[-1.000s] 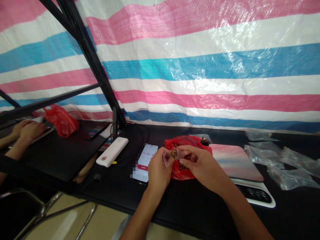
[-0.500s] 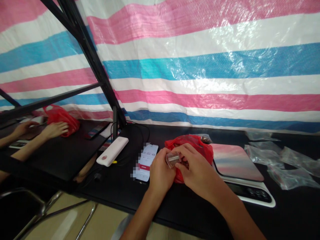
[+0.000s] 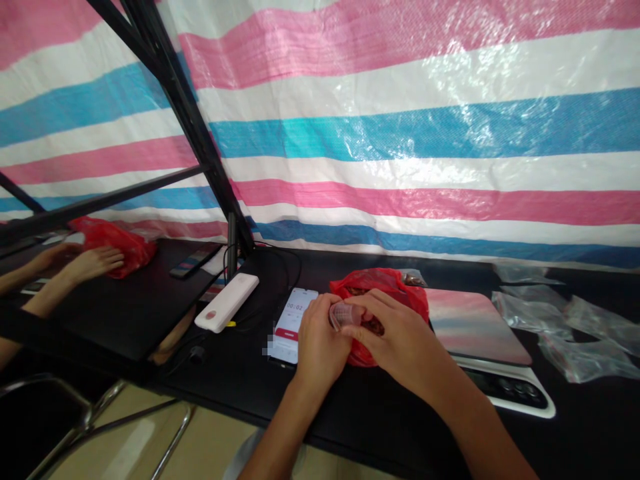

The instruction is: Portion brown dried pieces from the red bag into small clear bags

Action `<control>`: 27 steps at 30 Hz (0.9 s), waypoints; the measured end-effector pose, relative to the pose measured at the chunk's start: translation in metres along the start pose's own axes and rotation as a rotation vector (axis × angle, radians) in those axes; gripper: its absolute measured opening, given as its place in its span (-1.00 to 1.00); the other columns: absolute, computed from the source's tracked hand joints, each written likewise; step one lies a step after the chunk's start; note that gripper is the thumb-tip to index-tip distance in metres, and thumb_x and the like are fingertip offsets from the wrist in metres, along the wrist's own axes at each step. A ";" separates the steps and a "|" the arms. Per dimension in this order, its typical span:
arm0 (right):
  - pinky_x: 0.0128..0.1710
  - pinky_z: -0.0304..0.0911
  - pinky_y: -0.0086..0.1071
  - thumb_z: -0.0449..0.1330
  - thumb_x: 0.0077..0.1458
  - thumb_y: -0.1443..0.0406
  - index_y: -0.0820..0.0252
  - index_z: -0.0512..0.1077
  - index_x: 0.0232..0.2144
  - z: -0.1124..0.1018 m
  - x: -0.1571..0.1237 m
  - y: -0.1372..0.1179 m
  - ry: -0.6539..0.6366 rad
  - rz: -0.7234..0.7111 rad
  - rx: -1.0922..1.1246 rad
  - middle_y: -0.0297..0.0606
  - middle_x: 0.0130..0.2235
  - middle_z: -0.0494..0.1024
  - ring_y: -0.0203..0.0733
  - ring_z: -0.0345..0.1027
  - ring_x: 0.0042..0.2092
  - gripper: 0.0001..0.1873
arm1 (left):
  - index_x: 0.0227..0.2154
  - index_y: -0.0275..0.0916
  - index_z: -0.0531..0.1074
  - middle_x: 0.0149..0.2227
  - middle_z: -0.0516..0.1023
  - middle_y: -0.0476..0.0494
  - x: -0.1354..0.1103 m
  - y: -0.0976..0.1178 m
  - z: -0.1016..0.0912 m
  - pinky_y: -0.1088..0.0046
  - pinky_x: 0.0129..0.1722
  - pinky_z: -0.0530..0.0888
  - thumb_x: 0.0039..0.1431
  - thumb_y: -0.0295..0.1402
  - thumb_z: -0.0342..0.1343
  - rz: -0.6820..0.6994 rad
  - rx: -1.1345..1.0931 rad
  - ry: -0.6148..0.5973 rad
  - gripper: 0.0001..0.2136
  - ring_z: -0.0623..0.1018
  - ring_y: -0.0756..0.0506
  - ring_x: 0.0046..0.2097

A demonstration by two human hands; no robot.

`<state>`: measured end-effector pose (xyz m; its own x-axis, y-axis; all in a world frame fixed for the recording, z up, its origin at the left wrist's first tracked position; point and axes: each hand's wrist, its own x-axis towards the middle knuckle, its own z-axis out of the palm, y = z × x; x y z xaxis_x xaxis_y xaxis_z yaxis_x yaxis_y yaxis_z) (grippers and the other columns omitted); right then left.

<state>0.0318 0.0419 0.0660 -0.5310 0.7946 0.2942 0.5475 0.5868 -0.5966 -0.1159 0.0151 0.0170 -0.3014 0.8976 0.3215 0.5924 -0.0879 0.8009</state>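
A small clear ribbed plastic cup (image 3: 345,315) lies tilted on its side between my two hands, over an open red plastic bag (image 3: 410,300). Brown dried bits (image 3: 373,323) show inside the bag. My left hand (image 3: 323,343) is closed at the cup's left end, its fingertips partly hidden. From the right, my right hand (image 3: 400,333) pinches the cup's other end with thumb and fingers. Just left of my left hand is a lit phone (image 3: 293,323) with a running timer. Right of the bag stands a white kitchen scale (image 3: 543,403) with a shiny pinkish plate (image 3: 480,327).
Several clear zip bags (image 3: 587,357) lie at the right, and a small filled bag (image 3: 413,278) is behind the red one. A white power bank (image 3: 227,303) and cables are left. At the far left, another person's hands (image 3: 95,267) touch a red bag (image 3: 135,250).
The cup has turned slightly in my hands, and my right hand has shifted a little right. The other person's hand has drawn left along their red bag.
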 end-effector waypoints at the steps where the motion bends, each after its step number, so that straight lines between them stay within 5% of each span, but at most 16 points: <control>1: 0.01 0.38 -0.17 0.25 0.21 0.31 0.07 0.55 -0.04 0.000 0.000 0.001 0.004 -0.003 -0.007 -0.23 -0.08 0.57 -0.06 0.48 -0.05 -0.74 | -0.30 -0.16 0.42 -0.26 0.55 -0.09 0.000 0.000 0.000 0.31 -0.17 0.36 0.03 -0.52 0.11 -0.003 0.007 -0.006 -0.83 0.51 -0.19 -0.17; 9: 0.13 0.36 -0.21 0.03 0.26 0.48 -0.03 0.51 0.07 0.008 -0.001 0.002 0.084 -0.163 0.062 -0.21 0.10 0.49 -0.14 0.41 0.11 -0.53 | -0.23 -0.14 0.42 -0.26 0.57 -0.04 -0.001 0.001 0.002 0.38 -0.19 0.39 0.03 -0.53 0.12 -0.043 -0.119 -0.042 -0.77 0.54 -0.13 -0.21; 13: 0.08 0.39 -0.22 0.08 0.25 0.42 -0.01 0.50 0.10 0.007 -0.001 0.001 0.107 -0.086 0.026 -0.20 0.04 0.50 -0.12 0.45 0.05 -0.56 | -0.19 -0.15 0.43 -0.23 0.58 -0.06 -0.001 -0.001 0.006 0.39 -0.16 0.41 0.04 -0.55 0.12 -0.041 -0.179 -0.059 -0.73 0.55 -0.13 -0.17; 19: 0.14 0.31 -0.20 0.07 0.22 0.43 0.06 0.49 0.03 -0.004 0.003 0.011 0.231 -0.032 -0.015 -0.17 0.09 0.52 -0.07 0.42 0.12 -0.61 | -0.28 -0.14 0.38 -0.35 0.50 -0.03 -0.001 0.005 0.000 0.41 -0.28 0.34 0.22 -0.37 0.11 -0.089 -0.071 0.032 -0.97 0.50 -0.11 -0.31; 23: 0.13 0.27 -0.14 0.11 0.16 0.48 0.12 0.50 -0.04 -0.005 0.001 0.026 0.068 0.143 -0.161 -0.15 0.02 0.58 -0.02 0.42 0.08 -0.64 | -0.34 -0.11 0.27 -0.33 0.42 -0.05 -0.006 0.014 -0.004 0.38 -0.32 0.26 0.19 -0.36 0.14 -0.118 0.142 0.137 -0.88 0.46 -0.14 -0.31; 27: 0.18 0.19 -0.08 0.13 0.06 0.55 0.20 0.50 -0.08 -0.004 -0.003 0.033 -0.077 0.230 -0.312 -0.09 -0.02 0.58 0.06 0.33 0.12 -0.61 | -0.36 -0.11 0.25 -0.26 0.39 -0.10 -0.013 0.019 0.001 0.39 -0.36 0.20 0.16 -0.29 0.21 -0.169 0.201 0.027 -0.80 0.46 -0.16 -0.33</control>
<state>0.0542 0.0596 0.0489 -0.4122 0.9038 0.1151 0.8217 0.4234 -0.3815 -0.0999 0.0017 0.0278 -0.4272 0.8801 0.2073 0.6673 0.1522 0.7290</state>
